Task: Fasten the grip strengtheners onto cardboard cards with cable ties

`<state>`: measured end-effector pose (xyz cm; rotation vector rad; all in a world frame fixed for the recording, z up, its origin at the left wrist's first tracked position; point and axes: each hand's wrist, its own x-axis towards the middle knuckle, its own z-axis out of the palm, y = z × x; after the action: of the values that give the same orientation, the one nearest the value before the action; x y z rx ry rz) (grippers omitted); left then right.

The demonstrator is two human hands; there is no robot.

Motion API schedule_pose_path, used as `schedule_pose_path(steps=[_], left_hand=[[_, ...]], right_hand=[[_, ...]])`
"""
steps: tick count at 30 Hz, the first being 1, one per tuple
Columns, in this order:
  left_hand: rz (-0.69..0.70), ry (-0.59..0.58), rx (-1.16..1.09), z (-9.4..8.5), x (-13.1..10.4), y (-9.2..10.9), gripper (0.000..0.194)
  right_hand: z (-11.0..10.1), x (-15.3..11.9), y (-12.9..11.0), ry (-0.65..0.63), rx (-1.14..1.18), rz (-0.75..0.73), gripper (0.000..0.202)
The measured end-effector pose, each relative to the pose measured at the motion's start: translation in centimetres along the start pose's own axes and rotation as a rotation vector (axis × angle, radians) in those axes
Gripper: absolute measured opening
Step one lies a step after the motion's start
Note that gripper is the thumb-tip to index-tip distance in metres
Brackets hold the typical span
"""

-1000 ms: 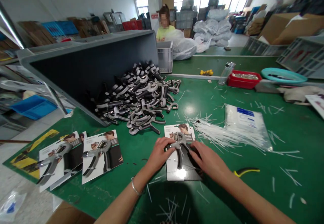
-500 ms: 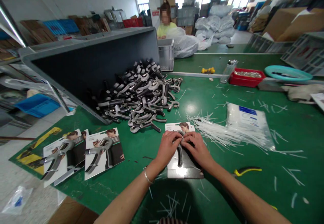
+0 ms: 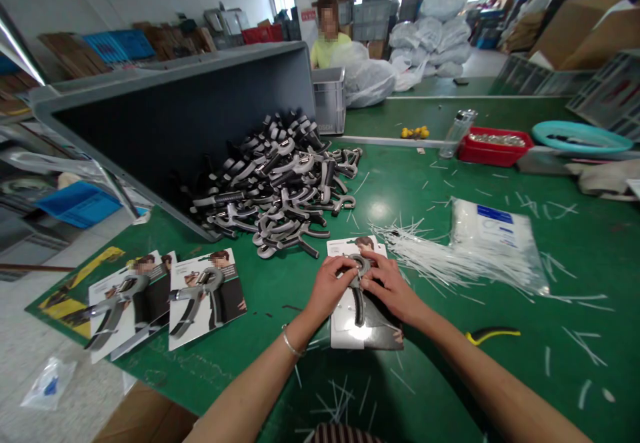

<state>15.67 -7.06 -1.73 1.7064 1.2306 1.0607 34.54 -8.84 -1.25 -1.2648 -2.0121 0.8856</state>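
Note:
A grey-and-black hand grip strengthener (image 3: 359, 306) lies on a printed backing card (image 3: 346, 333) in front of me. My left hand (image 3: 329, 288) is closed, thumb and fingers pinched at the strengthener's upper left part. From the other side, my right hand (image 3: 393, 288) has its fingers curled around the upper part, with the thumb close to my left fingertips. Whether a thin tie is between the fingertips cannot be made out. To the left lie more cards with strengtheners on them, one card (image 3: 231, 296) by itself and others (image 3: 163, 299) overlapping.
A tipped grey bin (image 3: 165, 69) spills a pile of loose strengtheners (image 3: 285, 196). White cable ties (image 3: 430, 256) fan out beside their plastic bag (image 3: 487, 239). Yellow-handled pliers (image 3: 493, 333) lie right. Behind are a red tray (image 3: 493, 153) and a person (image 3: 330, 46).
Both hands stay at the strengthener's upper part. My right fingers have spread slightly upward around it, showing more of its grey ring. The view has shifted slightly.

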Motion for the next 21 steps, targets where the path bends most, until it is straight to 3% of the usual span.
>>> schedule_pose_path(steps=[21], left_hand=[[0.028, 0.037, 0.058, 0.31, -0.28, -0.09, 0.007]], right_hand=[[0.81, 0.01, -0.02, 0.065, -0.009, 0.022, 0.02]])
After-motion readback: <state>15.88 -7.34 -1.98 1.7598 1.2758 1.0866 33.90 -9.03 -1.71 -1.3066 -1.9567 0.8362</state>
